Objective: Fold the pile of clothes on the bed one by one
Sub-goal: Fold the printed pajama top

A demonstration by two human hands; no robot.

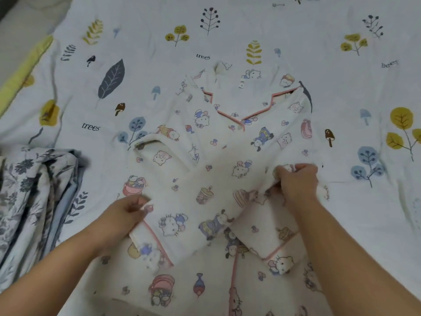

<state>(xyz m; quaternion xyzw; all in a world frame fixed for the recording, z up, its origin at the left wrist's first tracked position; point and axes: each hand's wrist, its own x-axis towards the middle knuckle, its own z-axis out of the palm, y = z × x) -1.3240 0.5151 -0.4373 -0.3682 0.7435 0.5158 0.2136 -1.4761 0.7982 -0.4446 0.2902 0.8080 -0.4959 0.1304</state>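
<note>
Both hands grip the same garment, a white pyjama top (227, 156) printed with cartoon characters and edged in pink piping, which lies spread face up on the bed with its collar pointing away from the person. Left hand (131, 212) has its fingers curled around a fold of fabric near a pink-trimmed sleeve cuff at the shirt's left side, thumb on top, pinching the cloth. Right hand (296, 179) is bunched into a fist around a gathered ridge of fabric on the shirt's right side, knuckles up, lifting it slightly off the layer below. Both bare forearms reach in from the bottom edge of the view, angled inward toward the middle of the garment. One sleeve (159, 153) lies folded across the chest on the left, and another pink-edged cuff (271, 242) rests just below the right hand. Under the shirt lies a pale bedsheet (227, 30) printed with leaves, trees, mushrooms and the word "trees". A folded blue-grey floral quilt (34, 201) sits at the left edge, apart from the shirt. A yellow-green strip (25, 71) runs along the upper left.
</note>
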